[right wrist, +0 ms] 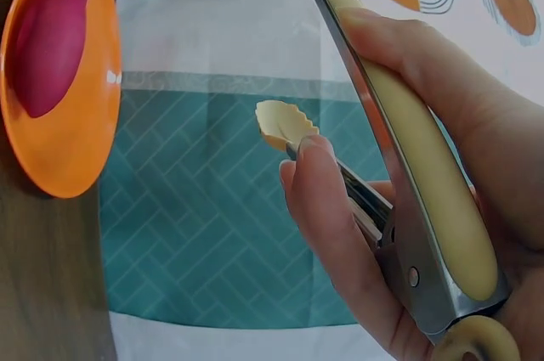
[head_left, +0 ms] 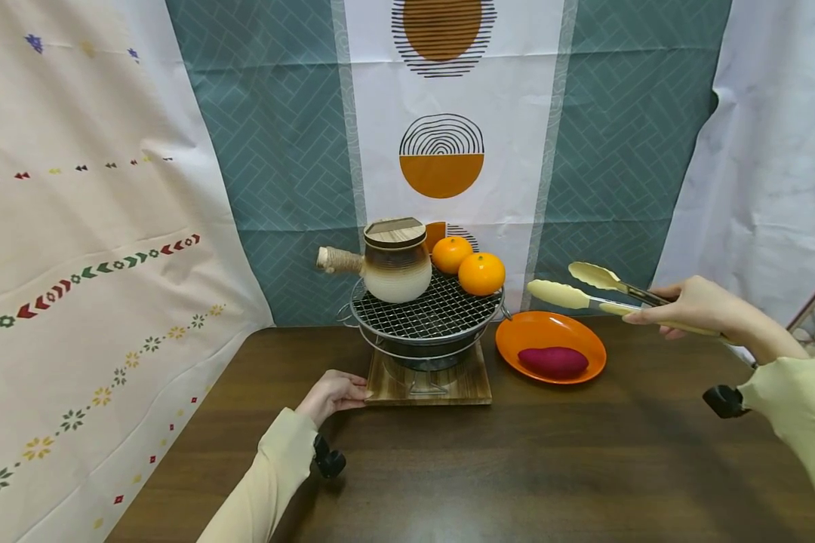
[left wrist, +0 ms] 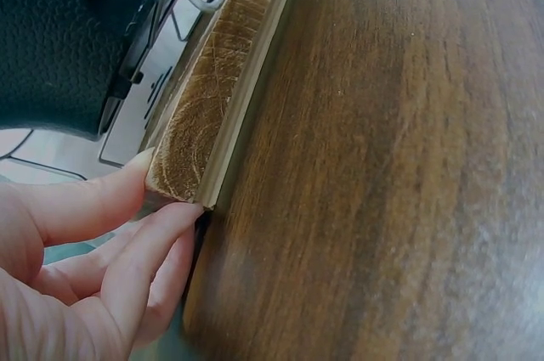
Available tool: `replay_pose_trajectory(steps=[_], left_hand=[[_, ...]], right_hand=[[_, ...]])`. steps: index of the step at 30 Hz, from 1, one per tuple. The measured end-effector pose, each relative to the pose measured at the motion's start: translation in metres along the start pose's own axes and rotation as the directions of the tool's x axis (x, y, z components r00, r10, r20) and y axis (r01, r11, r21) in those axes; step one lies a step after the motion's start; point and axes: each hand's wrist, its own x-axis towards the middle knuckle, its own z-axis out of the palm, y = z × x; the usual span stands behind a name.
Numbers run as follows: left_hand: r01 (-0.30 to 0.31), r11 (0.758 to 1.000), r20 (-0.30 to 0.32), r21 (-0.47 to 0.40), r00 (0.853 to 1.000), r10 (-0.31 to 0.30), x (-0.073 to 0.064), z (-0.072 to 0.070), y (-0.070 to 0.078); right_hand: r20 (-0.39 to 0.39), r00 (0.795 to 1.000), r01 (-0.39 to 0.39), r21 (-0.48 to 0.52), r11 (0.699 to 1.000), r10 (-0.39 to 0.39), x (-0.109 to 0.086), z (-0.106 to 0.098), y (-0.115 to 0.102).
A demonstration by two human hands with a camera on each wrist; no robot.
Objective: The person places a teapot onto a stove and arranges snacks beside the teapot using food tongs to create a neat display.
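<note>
My left hand (head_left: 335, 393) pinches the front left corner of the wooden board (head_left: 472, 386), thumb on top and fingers at its lower edge in the left wrist view. On that board stands a round tabletop grill (head_left: 414, 320) with a black mesh top. In my right hand (head_left: 702, 305) I hold yellow-tipped tongs (right wrist: 399, 149), their arms spread apart with nothing between the tips. Left of and below the tongs, a purple sweet potato (head_left: 553, 363) lies on an orange plate (head_left: 531, 323).
A lidded ceramic pot (head_left: 397, 275) with a rope-wrapped handle sits on the grill's left side. Two oranges, a rear one (head_left: 451, 254) and a front one (head_left: 481, 274), sit at its right. Patterned curtains (head_left: 281, 151) hang behind the brown table (head_left: 550, 467).
</note>
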Motion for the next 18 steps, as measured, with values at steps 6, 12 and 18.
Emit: replay_pose_trajectory(steps=[6, 12, 18], left_hand=[[0.001, 1.000, -0.005, -0.004, 1.000, -0.001, 0.001, 0.000, 0.000], [-0.004, 1.000, 0.006, -0.007, 1.000, 0.004, 0.001, -0.001, -0.001], [-0.007, 1.000, 0.005, -0.009, 1.000, 0.007, 0.001, 0.000, -0.001]], right_hand=[[0.024, 1.000, -0.014, 0.000, 1.000, 0.014, 0.001, 0.002, 0.005], [0.060, 0.998, -0.003, -0.008, 1.000, 0.003, 0.003, 0.007, 0.015], [0.084, 0.996, 0.018, -0.001, 1.000, -0.018, 0.005, 0.012, 0.027]])
